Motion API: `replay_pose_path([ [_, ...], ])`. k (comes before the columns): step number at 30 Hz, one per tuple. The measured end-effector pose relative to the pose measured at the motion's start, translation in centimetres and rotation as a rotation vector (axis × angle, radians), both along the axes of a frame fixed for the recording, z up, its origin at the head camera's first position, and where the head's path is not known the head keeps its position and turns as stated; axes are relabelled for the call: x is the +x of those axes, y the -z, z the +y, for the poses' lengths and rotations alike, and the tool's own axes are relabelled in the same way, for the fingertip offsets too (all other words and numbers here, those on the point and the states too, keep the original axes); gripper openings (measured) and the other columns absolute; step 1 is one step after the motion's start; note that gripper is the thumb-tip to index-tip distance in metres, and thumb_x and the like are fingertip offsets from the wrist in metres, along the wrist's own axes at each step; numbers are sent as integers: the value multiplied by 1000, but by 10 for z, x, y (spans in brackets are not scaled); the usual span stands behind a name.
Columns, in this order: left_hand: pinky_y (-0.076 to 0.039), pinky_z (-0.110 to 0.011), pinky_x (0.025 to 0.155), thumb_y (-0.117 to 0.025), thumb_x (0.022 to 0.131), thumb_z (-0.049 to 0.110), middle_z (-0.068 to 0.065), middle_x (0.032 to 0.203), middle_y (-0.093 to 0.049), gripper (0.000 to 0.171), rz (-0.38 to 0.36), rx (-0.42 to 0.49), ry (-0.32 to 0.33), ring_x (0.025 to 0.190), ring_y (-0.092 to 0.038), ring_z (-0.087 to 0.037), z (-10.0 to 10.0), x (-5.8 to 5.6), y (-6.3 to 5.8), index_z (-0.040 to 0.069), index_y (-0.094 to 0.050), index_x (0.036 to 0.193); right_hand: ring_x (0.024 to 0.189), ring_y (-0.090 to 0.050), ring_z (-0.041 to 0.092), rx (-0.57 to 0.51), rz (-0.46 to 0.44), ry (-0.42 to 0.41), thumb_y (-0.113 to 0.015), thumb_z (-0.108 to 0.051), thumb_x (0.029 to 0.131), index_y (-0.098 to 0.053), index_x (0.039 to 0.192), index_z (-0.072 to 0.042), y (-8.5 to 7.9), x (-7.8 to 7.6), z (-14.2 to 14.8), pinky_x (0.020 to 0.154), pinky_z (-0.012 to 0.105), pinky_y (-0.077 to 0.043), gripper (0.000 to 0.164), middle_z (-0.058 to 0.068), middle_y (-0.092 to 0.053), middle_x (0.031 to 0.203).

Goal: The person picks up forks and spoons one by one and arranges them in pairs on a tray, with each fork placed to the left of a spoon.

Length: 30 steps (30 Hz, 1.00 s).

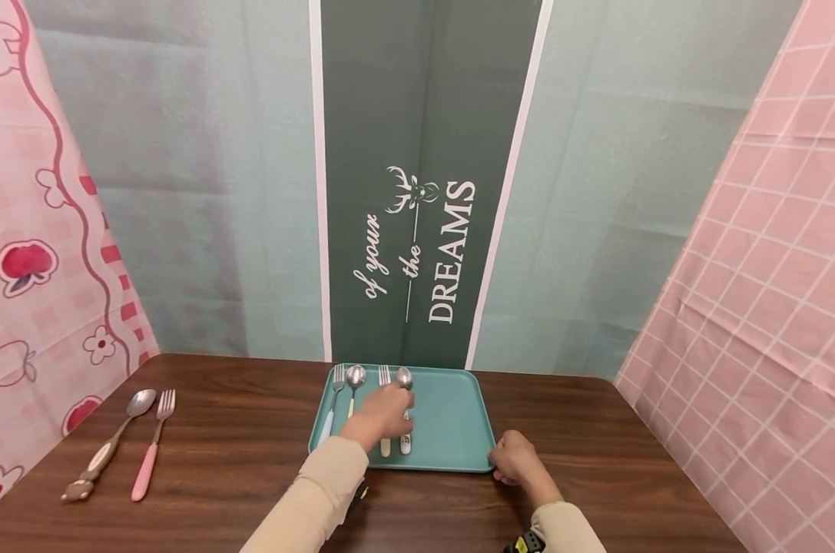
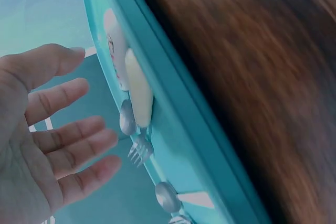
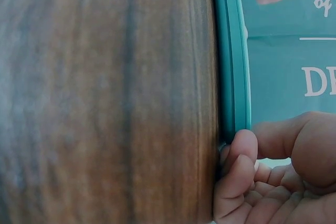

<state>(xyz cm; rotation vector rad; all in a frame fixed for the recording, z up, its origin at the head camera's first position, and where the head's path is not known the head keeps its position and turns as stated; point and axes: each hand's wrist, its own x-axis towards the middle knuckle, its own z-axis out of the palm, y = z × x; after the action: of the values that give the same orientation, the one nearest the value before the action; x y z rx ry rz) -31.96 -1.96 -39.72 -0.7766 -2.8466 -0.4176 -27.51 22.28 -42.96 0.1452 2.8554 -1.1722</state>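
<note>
A teal tray point(image 1: 452, 415) lies on the wooden table at the back centre. In it lie side by side a pale-handled fork point(image 1: 334, 395), a spoon point(image 1: 354, 380), a cream-handled fork point(image 1: 385, 376) and a white-handled spoon point(image 1: 405, 378). My left hand point(image 1: 386, 411) hovers over the last two; in the left wrist view it point(image 2: 73, 124) is open with straight fingers, just off the cream-handled fork point(image 2: 139, 98) and the white-handled spoon point(image 2: 114, 45). My right hand point(image 1: 517, 461) grips the tray's front right corner, fingers point(image 3: 236, 166) curled against the rim point(image 3: 231, 66).
On the table's left lie a spoon with a brown figure handle point(image 1: 109, 445) and a pink-handled fork point(image 1: 150, 449). Cloth backdrops close in the table at the back and on both sides. Bare wood point(image 1: 251, 461) stretches between the loose cutlery and the tray.
</note>
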Motion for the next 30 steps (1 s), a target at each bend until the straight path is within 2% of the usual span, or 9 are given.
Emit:
replay_pose_path([
  [3,-44,-29,55,-70,73,15,-2,82,-58,17,32,-12,24,70,-51,-14,-6,3,2,8,-69,88,41,-46,10,-6,5,-4,-51,2,79,-43,63,-5,1,0,1,39,21,-40,19,5,-49,47],
  [8,-45,-31,55,-73,73,19,-3,85,-58,18,41,-30,17,75,-54,-15,-14,6,4,10,-70,89,40,-46,10,-11,13,-1,-51,3,78,-43,63,-5,1,1,1,39,21,-40,18,4,-48,46],
  [11,-45,-32,57,-72,74,17,-5,91,-59,20,36,-21,16,77,-54,-17,-21,9,2,8,-70,91,41,-47,10,-10,15,-1,-51,3,78,-43,64,-5,0,2,2,39,21,-40,17,5,-49,48],
  [17,-47,-34,62,-71,75,15,-6,89,-58,21,59,-16,14,79,-55,-18,-43,12,2,4,-69,94,42,-48,11,1,10,-8,-51,2,79,-43,66,-4,-2,2,-1,40,22,-40,17,6,-50,50],
  [21,-49,-38,66,-72,75,17,-8,92,-58,25,56,-7,-22,84,-57,-23,-60,13,4,4,-69,96,42,-49,11,9,7,-7,-51,2,79,-43,66,-4,-3,3,-2,40,22,-41,17,6,-50,51],
  [26,-49,-38,66,-74,73,15,-9,92,-59,25,62,2,-67,84,-57,-23,-78,15,5,4,-69,95,43,-49,11,3,8,-9,-51,2,80,-43,68,-3,-3,3,-2,41,23,-42,16,7,-50,51],
  [30,-50,-40,69,-73,74,16,-15,101,-60,25,57,2,-88,90,-59,-28,-89,16,5,3,-69,95,43,-49,12,-2,-7,0,-52,2,81,-43,69,-3,-4,3,-2,41,23,-42,15,7,-50,52],
])
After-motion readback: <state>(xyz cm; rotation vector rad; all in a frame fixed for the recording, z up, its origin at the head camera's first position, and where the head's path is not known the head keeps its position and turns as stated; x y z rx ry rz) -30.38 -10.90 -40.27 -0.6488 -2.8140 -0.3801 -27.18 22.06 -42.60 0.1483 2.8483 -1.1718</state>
